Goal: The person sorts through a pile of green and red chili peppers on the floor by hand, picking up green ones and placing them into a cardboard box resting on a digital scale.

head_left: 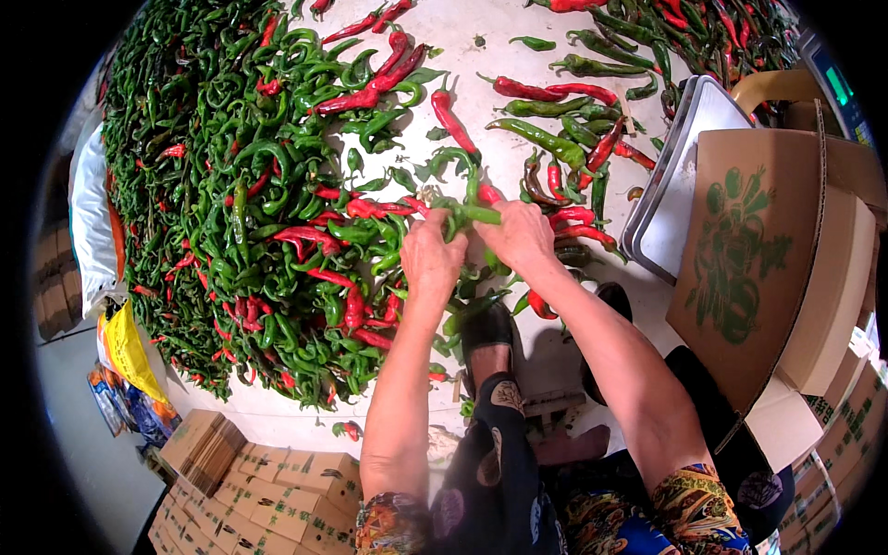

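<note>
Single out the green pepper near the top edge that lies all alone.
The short green pepper on the pale surface, left of the longer green peppers: bare surface surrounds it, while those lie bunched together.

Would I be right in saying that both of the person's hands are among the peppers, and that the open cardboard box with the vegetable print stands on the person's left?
Not quite: the head view shows the open cardboard box on the person's right. The rest holds: the left hand and right hand are among the peppers.
</note>
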The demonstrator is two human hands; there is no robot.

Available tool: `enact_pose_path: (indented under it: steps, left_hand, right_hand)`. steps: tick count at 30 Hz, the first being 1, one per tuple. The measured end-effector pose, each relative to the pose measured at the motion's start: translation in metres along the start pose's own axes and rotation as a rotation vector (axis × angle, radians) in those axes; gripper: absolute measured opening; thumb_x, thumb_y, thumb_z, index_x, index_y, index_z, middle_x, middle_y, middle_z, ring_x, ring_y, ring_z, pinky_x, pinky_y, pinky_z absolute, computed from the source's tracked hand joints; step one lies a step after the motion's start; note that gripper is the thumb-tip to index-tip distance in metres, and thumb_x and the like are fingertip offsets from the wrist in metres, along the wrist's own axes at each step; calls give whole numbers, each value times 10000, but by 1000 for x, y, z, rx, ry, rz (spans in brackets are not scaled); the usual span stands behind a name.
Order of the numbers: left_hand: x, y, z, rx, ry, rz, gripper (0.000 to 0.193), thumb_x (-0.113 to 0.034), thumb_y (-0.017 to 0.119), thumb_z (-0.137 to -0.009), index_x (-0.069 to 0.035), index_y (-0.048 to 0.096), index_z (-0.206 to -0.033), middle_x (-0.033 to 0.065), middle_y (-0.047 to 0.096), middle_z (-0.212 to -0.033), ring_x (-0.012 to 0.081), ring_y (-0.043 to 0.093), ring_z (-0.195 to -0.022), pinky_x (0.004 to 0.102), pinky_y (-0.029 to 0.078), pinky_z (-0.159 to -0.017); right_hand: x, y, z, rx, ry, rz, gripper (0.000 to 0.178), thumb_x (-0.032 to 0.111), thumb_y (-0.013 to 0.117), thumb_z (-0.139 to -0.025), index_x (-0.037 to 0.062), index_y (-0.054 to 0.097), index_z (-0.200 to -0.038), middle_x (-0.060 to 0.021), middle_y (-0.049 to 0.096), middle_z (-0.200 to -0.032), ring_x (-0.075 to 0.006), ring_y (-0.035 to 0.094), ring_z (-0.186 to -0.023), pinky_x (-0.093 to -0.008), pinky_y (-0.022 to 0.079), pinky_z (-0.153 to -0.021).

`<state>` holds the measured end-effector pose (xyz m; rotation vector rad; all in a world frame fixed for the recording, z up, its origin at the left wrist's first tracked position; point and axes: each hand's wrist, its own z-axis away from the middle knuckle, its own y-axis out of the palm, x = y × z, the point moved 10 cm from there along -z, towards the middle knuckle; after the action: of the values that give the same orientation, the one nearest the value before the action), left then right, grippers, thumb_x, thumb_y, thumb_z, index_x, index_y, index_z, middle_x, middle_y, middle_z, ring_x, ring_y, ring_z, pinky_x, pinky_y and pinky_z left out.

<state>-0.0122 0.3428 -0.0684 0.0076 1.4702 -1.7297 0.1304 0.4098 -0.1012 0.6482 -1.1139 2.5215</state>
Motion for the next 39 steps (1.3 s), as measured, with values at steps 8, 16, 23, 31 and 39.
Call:
enact_pose_path:
  steps: [8, 16, 23, 31, 39]
  left_hand:
    - [6, -5, -13, 25, -185, -37, 424, -321, 720, -711, 22, 661, -952, 245, 665, -819, 393, 648, -820, 447, 491, -744]
    - [-4, 12, -11, 67, -150, 232, 320, -236, 652, -713, 21, 657, -904, 264, 650, -842, 410, 632, -833, 462, 477, -768]
    - [2, 31, 17, 408, -347, 782, 277, -193, 695, -751, -12, 676, -960, 85, 675, -795, 184, 604, -650, 305, 474, -617]
    - [-57, -18, 54, 575, -174, 793, 405, -182, 757, -724, -51, 640, -1089, -26, 601, -759, 45, 492, -581, 193, 389, -514]
    - [-129, -102, 74, 403, -4, 1125, 429, -207, 715, -704, 22, 570, -1036, 16, 565, -687, 51, 437, -435, 166, 325, -390]
  right_hand:
    - [-17, 14, -13, 16, 61, -175, 299, 308, 665, -733, 81, 703, -923, -167, 674, -811, -308, 653, -817, -403, 506, -769]
    - [-46, 48, -28, 255, 161, -444, 338, 308, 672, -719, 18, 682, -891, -153, 673, -787, -276, 655, -762, -383, 508, -712]
    - [-46, 24, 28, 347, 281, -890, 221, 221, 675, -782, 46, 661, -918, -11, 604, -723, -97, 528, -628, -244, 376, -533]
    - [-12, -32, 81, 440, 16, -1156, 257, 204, 668, -823, 27, 644, -1008, 8, 638, -859, -82, 586, -770, -231, 460, -713]
    - [61, -165, 165, -160, -377, -932, 218, 168, 655, -799, -2, 645, -934, -138, 657, -754, -166, 642, -693, -303, 504, -653]
